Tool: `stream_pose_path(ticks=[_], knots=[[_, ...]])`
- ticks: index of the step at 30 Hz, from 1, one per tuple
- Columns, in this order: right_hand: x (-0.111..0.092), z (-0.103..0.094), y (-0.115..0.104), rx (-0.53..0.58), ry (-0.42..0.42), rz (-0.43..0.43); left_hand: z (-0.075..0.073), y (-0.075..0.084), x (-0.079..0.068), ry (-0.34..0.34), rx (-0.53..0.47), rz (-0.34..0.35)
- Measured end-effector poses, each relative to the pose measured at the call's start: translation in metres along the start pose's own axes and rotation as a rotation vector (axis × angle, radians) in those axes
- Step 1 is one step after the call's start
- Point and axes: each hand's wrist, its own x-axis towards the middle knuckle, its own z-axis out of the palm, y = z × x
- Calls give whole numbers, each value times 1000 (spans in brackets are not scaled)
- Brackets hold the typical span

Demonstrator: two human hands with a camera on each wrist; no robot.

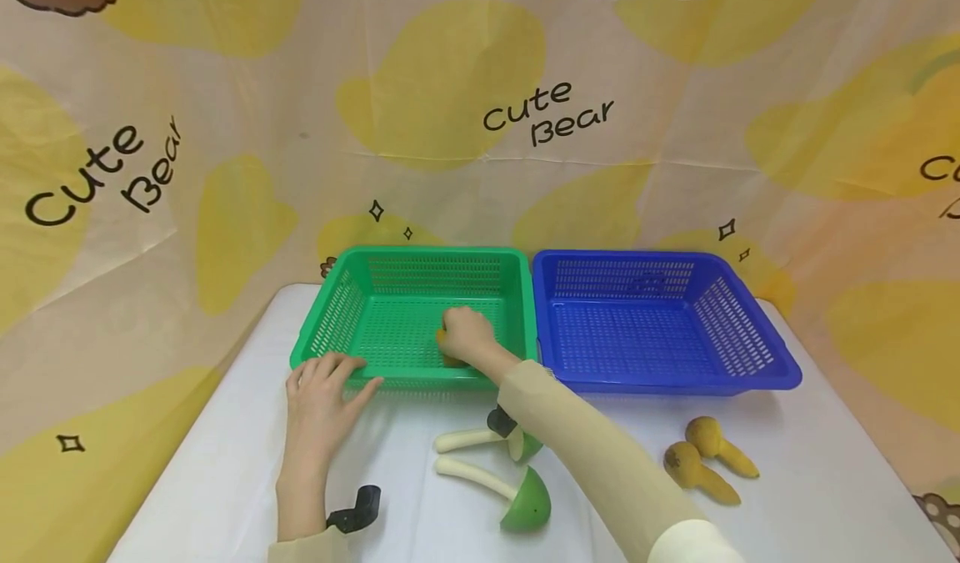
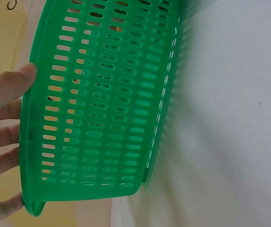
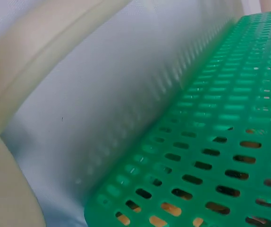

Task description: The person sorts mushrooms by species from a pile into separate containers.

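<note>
Could drag green basket point(image 1: 420, 250) by catching sleeve point(image 1: 592, 442) on withdrawal; could tip it by pressing at 7 o'clock with spread fingers of left hand point(image 1: 318, 396). Gripping orange piece point(image 1: 440, 336) in curled fingers of right hand point(image 1: 468, 334), inside basket towards 4 o'clock; mostly hidden, showing at their 9 o'clock

"Cute Bear" backdrop point(image 1: 435, 87) behind a white table point(image 1: 225, 463)

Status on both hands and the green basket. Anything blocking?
Left hand on green basket's near rim. Right hand inside it, gripping a yellow-brown item, mostly hidden. Right sleeve partly covers a green-capped piece in head view.
</note>
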Motion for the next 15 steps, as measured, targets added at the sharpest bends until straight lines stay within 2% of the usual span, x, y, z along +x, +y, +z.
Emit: stream_pose_path(ticks=[8, 11, 15], knots=[[3, 6, 1, -24, 5, 12, 1, 0, 0, 1, -2, -4], [2, 4, 4, 12, -3, 21, 2, -1, 0, -4, -3, -5], [-3, -4, 7, 2, 4, 26, 2, -1, 0, -2, 1, -5]])
